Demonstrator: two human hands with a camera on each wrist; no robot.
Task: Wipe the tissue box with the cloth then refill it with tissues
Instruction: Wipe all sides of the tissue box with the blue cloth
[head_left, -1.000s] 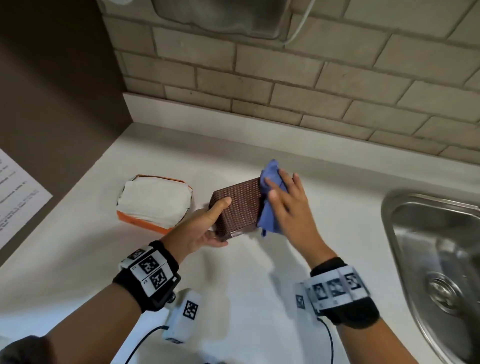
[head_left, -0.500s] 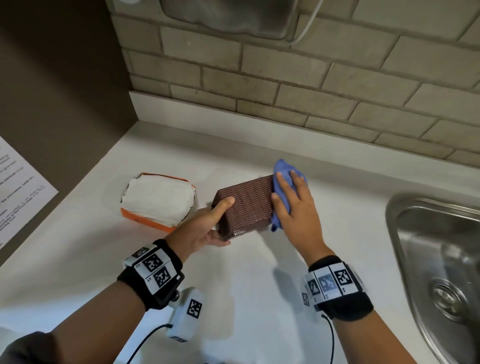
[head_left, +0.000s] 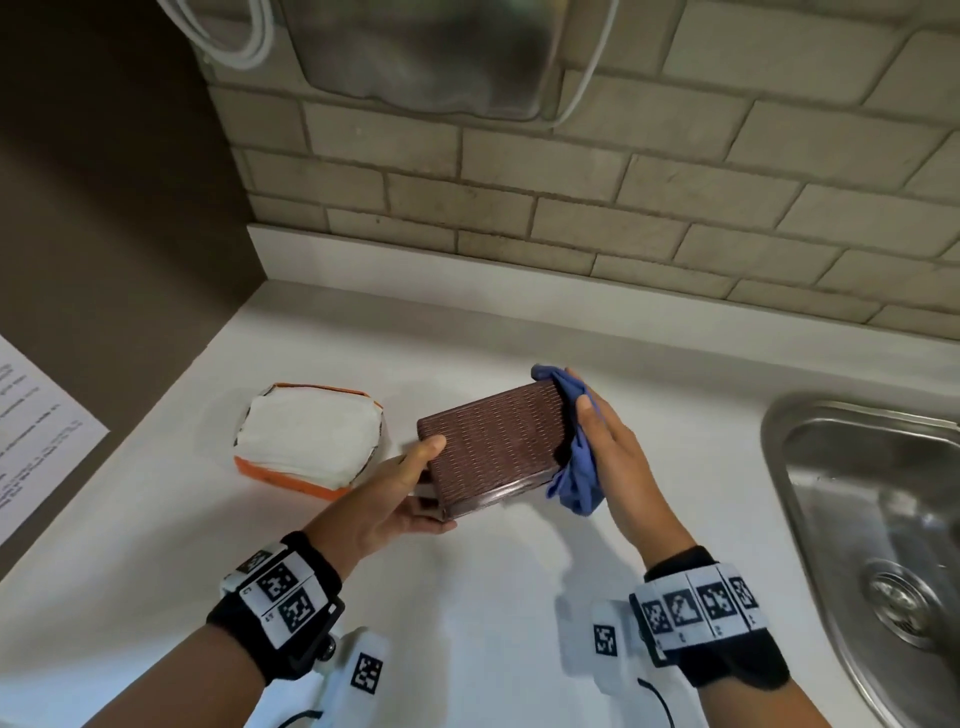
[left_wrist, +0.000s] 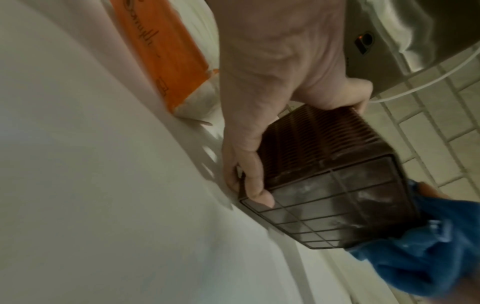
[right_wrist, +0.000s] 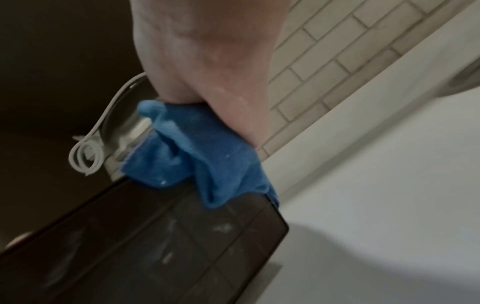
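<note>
Writing is scarce here: a white sheet of paper (head_left: 31, 431) with printed lines, too small to read, hangs at the left edge of the head view, and the orange wrapper of the tissue pack (head_left: 309, 439) carries a dark scrawled script in the left wrist view that cannot be made out. The wristbands bear black-and-white square markers.

The tissue box (head_left: 493, 449), a dark brown rectangular block with a ribbed, woven-looking surface, sits at the centre of the head view, tilted up off the white counter (head_left: 467, 597). Its underside shows as a dusty panel behind a thin grid in the left wrist view.

The left hand (head_left: 387, 493) grips the box's left end, thumb on top and fingers curled under the lower edge. The right hand (head_left: 618, 467) presses a crumpled blue terry cloth (head_left: 576, 467) flat against the box's right end, fingers extended.

The tissue pack lies just left of the box, soft white sheets bulging from its torn-open top. A stainless steel sink (head_left: 878, 519) fills the right edge, and beige brick-shaped tiles (head_left: 571, 208) with a white cord (head_left: 582, 88) cover the upper frame.
</note>
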